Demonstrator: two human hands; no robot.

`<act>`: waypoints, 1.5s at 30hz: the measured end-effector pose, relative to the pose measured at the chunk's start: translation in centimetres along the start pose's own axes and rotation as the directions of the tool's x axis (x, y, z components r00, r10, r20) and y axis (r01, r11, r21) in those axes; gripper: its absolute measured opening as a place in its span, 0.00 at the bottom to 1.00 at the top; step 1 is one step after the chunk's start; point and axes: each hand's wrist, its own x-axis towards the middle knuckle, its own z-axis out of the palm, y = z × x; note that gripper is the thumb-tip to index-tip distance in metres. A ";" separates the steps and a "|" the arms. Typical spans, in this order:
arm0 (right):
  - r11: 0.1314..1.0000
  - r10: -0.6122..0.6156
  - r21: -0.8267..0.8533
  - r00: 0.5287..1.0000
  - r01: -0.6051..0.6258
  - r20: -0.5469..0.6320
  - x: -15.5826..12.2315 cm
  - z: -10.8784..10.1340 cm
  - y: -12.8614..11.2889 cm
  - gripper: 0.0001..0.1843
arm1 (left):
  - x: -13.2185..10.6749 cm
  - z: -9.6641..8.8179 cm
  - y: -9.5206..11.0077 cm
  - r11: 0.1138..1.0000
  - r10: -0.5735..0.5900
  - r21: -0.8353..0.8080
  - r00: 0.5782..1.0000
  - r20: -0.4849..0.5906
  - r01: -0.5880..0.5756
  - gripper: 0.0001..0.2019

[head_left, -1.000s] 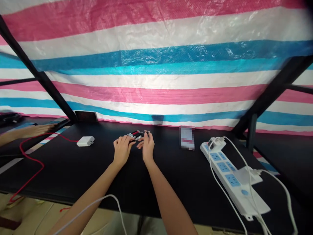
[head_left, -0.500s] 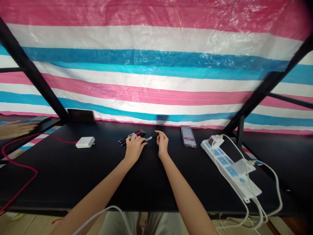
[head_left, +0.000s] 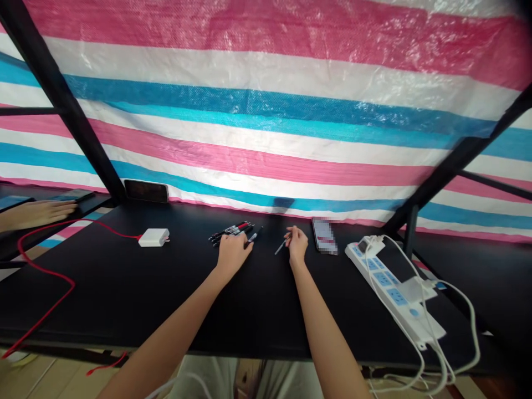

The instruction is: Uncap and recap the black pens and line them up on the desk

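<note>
My left hand (head_left: 233, 250) lies over the near end of a bunch of pens (head_left: 228, 230), black ones and a red one among them. A pen with a clear barrel and dark tip (head_left: 256, 234) sticks out to the right, gripped at its near end by the left thumb and fingers. To the right, my right hand (head_left: 297, 244) is closed on a slim greyish pen-like stick (head_left: 280, 247), which points down and left. Its other end is hidden by the fingers.
A white charger (head_left: 153, 237) with a red cable stands left on the black table (head_left: 174, 293). A dark phone (head_left: 146, 192) leans at the back; a pixelated phone-like item (head_left: 325, 235) lies right. A power strip (head_left: 397, 296) with white cables is farther right. Another person's hand (head_left: 41, 214) shows left.
My right hand has moved right, away from the left hand, with a slim stick now showing in its fingers. The left hand stays by the pens. The camera view has tilted slightly.
</note>
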 end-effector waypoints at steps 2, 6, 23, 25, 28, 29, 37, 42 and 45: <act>0.997 0.077 0.007 0.993 -0.077 0.084 -0.6 1.0 0.1 0.23 | 0.0 0.3 0.2 0.999 -0.013 -0.045 0.999 0.053 0.016 0.15; 0.990 0.050 -0.142 0.973 -0.018 0.225 -1.7 2.3 -0.2 0.22 | -0.1 0.1 0.7 0.987 -0.019 -0.159 0.995 0.097 0.034 0.19; 0.821 -0.113 -0.496 0.931 0.284 0.347 -2.9 2.6 -0.9 0.18 | -0.7 0.8 1.8 0.987 0.153 -0.055 0.984 0.095 -0.148 0.14; 0.809 -0.098 -0.519 0.934 0.276 0.344 -3.0 2.7 -1.1 0.18 | -0.8 0.8 1.8 0.989 0.149 -0.028 0.985 0.088 -0.147 0.14; 0.793 -0.088 -0.541 0.931 0.281 0.354 -3.2 2.7 -1.5 0.17 | -0.8 0.9 1.6 0.989 0.147 -0.020 0.985 0.086 -0.146 0.14; 0.784 -0.086 -0.549 0.926 0.291 0.369 -3.3 2.7 -1.6 0.16 | -0.8 1.0 1.5 0.989 0.148 -0.026 0.985 0.086 -0.146 0.13; 0.709 -0.110 -0.566 0.859 0.420 0.500 -4.1 2.8 -2.7 0.14 | -0.6 0.7 1.5 0.989 0.130 0.059 0.989 0.064 -0.134 0.10; 0.702 -0.089 -0.583 0.863 0.408 0.497 -4.2 2.8 -3.1 0.13 | -0.4 -0.6 -0.2 0.948 -0.045 0.308 0.992 -0.118 0.080 0.09; 0.701 -0.090 -0.584 0.863 0.410 0.498 -4.3 2.8 -3.2 0.13 | -0.3 -0.9 -1.3 0.914 -0.107 0.376 0.985 -0.136 0.151 0.10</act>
